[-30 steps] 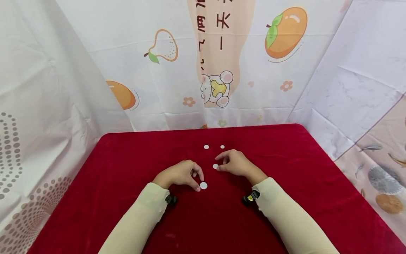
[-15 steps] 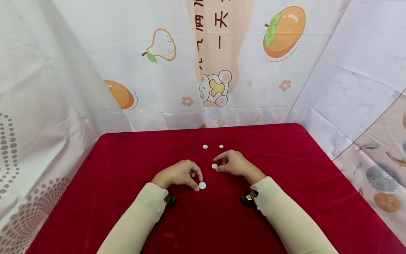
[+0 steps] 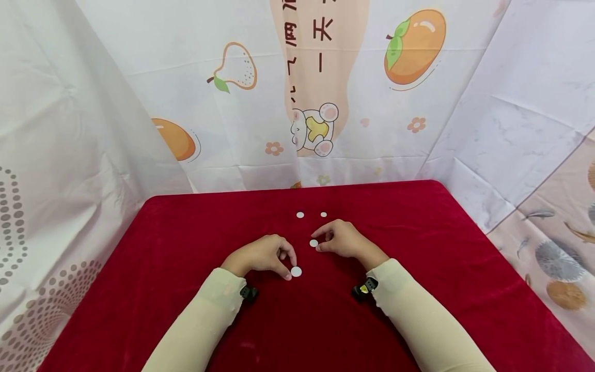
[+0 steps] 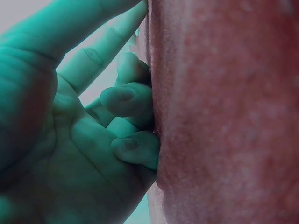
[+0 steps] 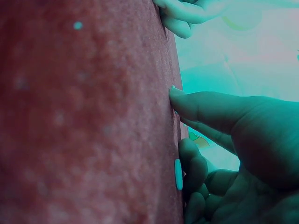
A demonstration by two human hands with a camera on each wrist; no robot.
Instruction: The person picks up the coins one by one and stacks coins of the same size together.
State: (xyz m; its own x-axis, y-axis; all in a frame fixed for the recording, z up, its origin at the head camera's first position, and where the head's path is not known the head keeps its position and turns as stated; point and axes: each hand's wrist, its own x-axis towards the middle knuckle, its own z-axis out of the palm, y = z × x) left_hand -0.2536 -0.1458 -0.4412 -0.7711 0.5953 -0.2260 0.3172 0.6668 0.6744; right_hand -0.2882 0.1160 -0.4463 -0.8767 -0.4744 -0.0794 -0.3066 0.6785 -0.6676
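Observation:
In the head view my left hand (image 3: 266, 253) holds a flat white disc (image 3: 296, 272) at its edge, thumb and forefinger curved to it on the cloth. Farther forward, my right hand (image 3: 345, 240) has thumb and forefinger on either side of another white disc (image 3: 313, 243), which also lies flat. Two more white discs, one at left (image 3: 300, 215) and a smaller one at right (image 3: 323, 214), lie beyond the hands. The left wrist view shows the left hand's other fingers (image 4: 128, 100) curled against the cloth. In the right wrist view the thumb (image 5: 187, 103) touches the cloth.
A red velvety cloth (image 3: 209, 222) covers the table. White printed curtains (image 3: 260, 124) hang behind it and on both sides. Each wrist carries a small black camera, one on the left (image 3: 249, 293) and one on the right (image 3: 364, 289).
The head view shifts slightly, so everything sits a little farther left in it. Both hands and all the discs keep their places relative to each other.

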